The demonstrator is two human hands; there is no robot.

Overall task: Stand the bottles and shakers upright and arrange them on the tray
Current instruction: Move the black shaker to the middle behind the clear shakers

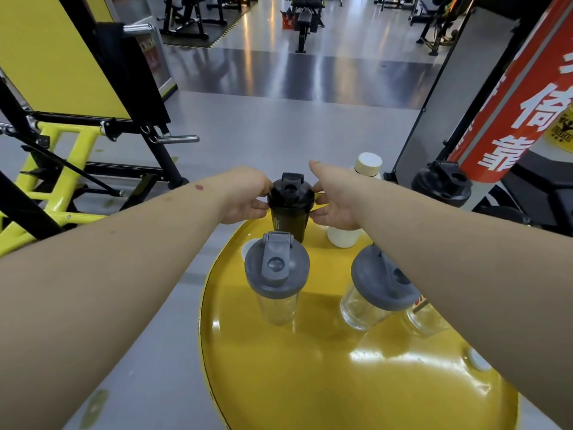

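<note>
A black shaker (290,206) stands upright at the far edge of the round yellow tray (310,367). My left hand (245,198) grips its lid from the left and my right hand (335,203) grips it from the right. Nearer to me, a clear shaker with a grey lid (277,274) stands upright. A second clear grey-lidded shaker (376,283) stands to its right, partly under my right forearm. A white bottle (362,181) stands behind my right hand. A clear container (424,318) shows beside my right arm, mostly hidden.
Another black shaker (441,184) stands off the tray at the right, in front of a red pillar (508,97). A yellow and black gym machine (77,144) fills the left. Grey floor stretches ahead, with more gym machines far back.
</note>
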